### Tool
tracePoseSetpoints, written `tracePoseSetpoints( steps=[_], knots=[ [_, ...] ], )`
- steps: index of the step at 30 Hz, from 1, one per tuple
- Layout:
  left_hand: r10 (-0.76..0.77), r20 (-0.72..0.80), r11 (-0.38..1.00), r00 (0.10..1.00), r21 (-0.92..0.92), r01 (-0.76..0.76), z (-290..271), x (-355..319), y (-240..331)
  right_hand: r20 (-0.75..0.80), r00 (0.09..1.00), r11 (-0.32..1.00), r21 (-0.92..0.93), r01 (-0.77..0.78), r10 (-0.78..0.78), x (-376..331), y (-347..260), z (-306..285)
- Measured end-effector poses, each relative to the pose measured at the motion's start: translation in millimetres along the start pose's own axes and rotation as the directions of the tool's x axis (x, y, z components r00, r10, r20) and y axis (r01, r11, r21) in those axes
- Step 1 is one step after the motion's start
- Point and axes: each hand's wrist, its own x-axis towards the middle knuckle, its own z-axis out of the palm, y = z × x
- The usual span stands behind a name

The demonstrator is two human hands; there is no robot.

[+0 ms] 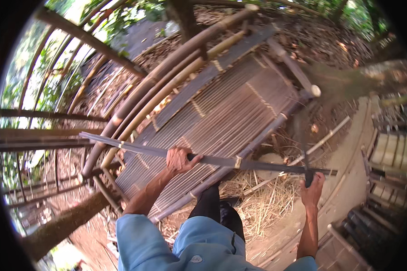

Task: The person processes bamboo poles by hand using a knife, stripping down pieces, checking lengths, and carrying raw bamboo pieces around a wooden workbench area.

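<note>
A long dark split-bamboo strip (221,161) lies across in front of me, from the bamboo rails on the left to the dirt on the right. My left hand (182,159) is closed around it left of its middle. Near the strip's right end, my right hand (312,190) grips the black handle of a knife (309,177). Its long blade points away from me and is smeared by motion. Blade and strip cross there; whether they touch I cannot tell. Under the strip stands a slatted bamboo bench (239,97).
Curved bamboo rails (167,67) form the bench's far side. Straw-like shavings (262,205) and a thin pole (321,140) lie on the ground by my feet. Stacked bamboo pieces (384,180) are at the far right. A tree trunk (185,22) rises behind the bench.
</note>
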Motion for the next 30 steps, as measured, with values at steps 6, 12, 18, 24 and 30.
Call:
tracePoseSetpoints(
  steps=[6,12,18,24,30],
  knots=[
    [-0.203,-0.245,0.975,0.948,0.035,0.217,-22.2,44.4,-30.9,0.012,0.98,0.934,0.3,-0.194,0.2,-14.0,-16.4,31.7],
    [-0.361,-0.387,0.932,0.848,-0.136,0.335,-21.5,127.3,-39.3,0.283,0.934,0.957,0.128,-0.261,0.217,-65.2,-30.7,90.1],
    [-0.409,-0.339,0.91,0.847,-0.216,0.353,-4.2,202.1,-60.2,0.472,0.855,0.947,0.116,-0.299,0.212,-127.7,-42.8,113.5],
    [-0.445,-0.284,0.891,0.849,-0.236,0.387,9.9,279.3,-91.1,0.501,0.777,0.897,0.002,-0.442,0.381,-155.7,-38.6,121.7],
    [-0.528,-0.389,0.846,0.755,-0.167,0.506,23.8,329.0,-152.4,0.603,0.595,0.794,-0.111,-0.598,0.532,-174.5,-3.6,161.4]
  ],
)
